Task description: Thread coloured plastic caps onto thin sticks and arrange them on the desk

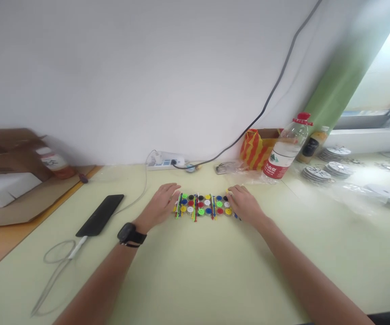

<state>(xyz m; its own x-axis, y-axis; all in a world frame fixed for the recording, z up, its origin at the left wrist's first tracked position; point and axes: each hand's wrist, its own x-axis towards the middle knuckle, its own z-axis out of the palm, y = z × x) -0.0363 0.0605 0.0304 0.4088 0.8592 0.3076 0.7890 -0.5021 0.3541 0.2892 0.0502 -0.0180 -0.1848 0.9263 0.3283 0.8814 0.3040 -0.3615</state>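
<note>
A short row of small coloured round discs (209, 211) lies on the pale table, in red, white, blue, yellow, green and black. Between groups of discs stand bundles of thin coloured plastic sticks (195, 208), some with arrow-like tips. My left hand (161, 202), with a dark watch at its wrist, closes its fingers on the row's left end. On the right end, my right hand (245, 204) is closed in the same way, thumb and fingers against the pieces. Both hands partly hide the outermost discs and sticks.
A phone (100, 215) on a charging cable lies left. Against the wall are a power strip (166, 162), a striped bag (256, 150) and a large water bottle (285, 149). Stacked white discs (317, 175) stand right, a cardboard box (11, 216) far left.
</note>
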